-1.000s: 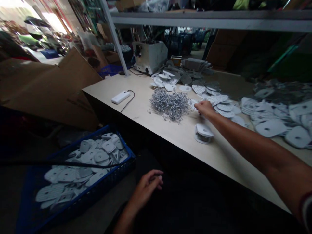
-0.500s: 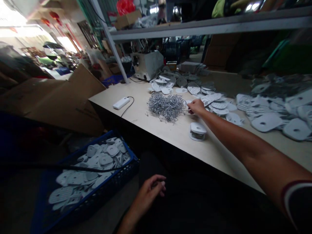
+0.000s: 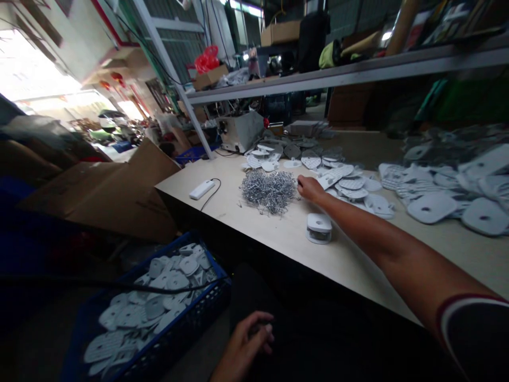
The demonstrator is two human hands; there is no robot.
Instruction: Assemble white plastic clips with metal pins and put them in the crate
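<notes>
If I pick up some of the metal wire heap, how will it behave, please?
The metal wire heap looks tangled, so one piece may drag others along. The thin, shiny pieces are probably stiff, not floppy. Its many gaps suggest it is light for its size.

Harsh daylight pours in at the upper left, washing the opening out to white, while the rest stays dim. The pale wooden desk (image 3: 254, 225) catches soft light (brightest near its far left corner); the space beneath sinks into near-black. The far right looks smeared, the background is soft, and straight lines slant with wide-angle stretch.
</notes>
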